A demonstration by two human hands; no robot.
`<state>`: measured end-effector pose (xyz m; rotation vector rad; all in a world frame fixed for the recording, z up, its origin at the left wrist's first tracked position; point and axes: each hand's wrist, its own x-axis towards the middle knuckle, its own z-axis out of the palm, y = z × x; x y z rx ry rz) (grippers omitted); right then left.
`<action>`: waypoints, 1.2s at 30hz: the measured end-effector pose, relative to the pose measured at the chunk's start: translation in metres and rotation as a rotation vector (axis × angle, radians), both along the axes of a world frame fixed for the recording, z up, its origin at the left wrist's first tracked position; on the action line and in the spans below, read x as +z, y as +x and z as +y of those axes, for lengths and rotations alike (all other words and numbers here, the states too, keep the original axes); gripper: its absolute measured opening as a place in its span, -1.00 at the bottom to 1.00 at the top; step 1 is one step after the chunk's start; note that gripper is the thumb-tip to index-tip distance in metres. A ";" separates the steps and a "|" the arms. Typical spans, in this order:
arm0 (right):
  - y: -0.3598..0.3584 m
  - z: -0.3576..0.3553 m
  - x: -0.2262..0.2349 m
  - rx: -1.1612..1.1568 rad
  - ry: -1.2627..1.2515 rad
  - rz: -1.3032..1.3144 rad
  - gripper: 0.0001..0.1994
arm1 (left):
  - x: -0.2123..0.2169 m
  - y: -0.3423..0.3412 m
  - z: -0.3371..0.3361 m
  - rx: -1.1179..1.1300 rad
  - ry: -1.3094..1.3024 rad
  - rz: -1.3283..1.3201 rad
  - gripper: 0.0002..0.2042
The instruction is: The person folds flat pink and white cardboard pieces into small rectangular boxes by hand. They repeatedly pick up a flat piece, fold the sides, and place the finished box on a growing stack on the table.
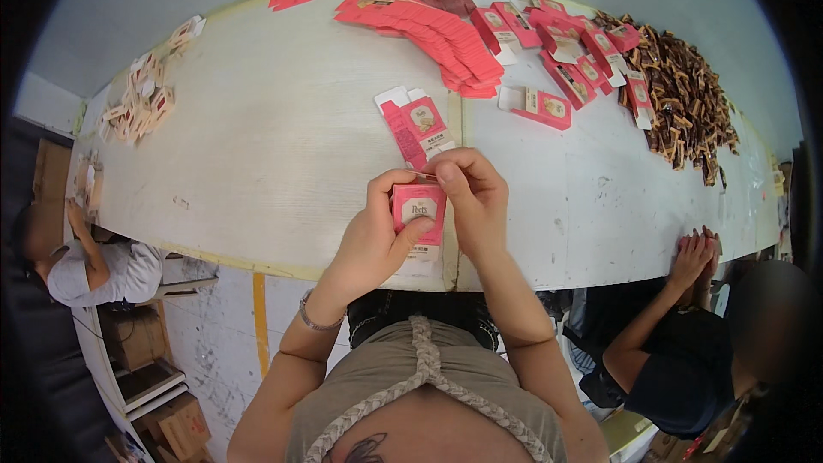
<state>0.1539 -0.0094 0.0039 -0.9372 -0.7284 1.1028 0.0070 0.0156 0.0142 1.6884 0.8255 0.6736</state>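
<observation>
A small pink carton (pixel 419 206) with a cream label is held upright in front of me. My left hand (pixel 377 227) wraps round it, thumb pressed on its front face. At the carton's top edge, my right hand (pixel 474 197) pinches with thumb and forefinger; whether it grips a flap or something else there is too small to tell. Just beyond my fingers lies a flattened pink carton (pixel 415 126) with a white end flap, on the white table (pixel 283 171).
Flat pink cartons (pixel 429 30) fan out at the back. Opened-up pink cartons (pixel 561 47) lie right of them, beside a heap of brown-wrapped packets (pixel 686 94). Cream boxes (pixel 141 99) are piled far left. One person (pixel 107 270) sits at the left, another (pixel 677 360) at the right.
</observation>
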 end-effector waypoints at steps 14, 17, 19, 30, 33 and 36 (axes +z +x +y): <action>0.017 -0.007 0.027 0.227 -0.062 -0.245 -0.85 | -0.017 -0.011 0.001 -0.043 0.290 -0.122 -0.22; 0.019 -0.008 0.022 0.221 -0.038 -0.258 -0.85 | -0.013 -0.017 0.000 -0.140 0.185 -0.006 -0.19; 0.022 -0.008 0.022 0.239 -0.017 -0.310 -0.84 | -0.013 -0.014 -0.002 -0.067 0.168 -0.083 -0.29; 0.054 -0.036 0.003 0.267 -0.143 -0.478 -0.70 | -0.010 -0.012 -0.006 -0.108 -0.194 -0.082 -0.43; 0.118 0.007 0.009 -0.334 -0.242 -1.012 -0.67 | -0.027 -0.005 0.019 0.144 0.080 -0.113 -0.48; 0.125 0.062 -0.033 -0.358 -0.300 -1.378 -0.51 | -0.055 0.010 0.050 0.195 0.131 -0.015 -0.47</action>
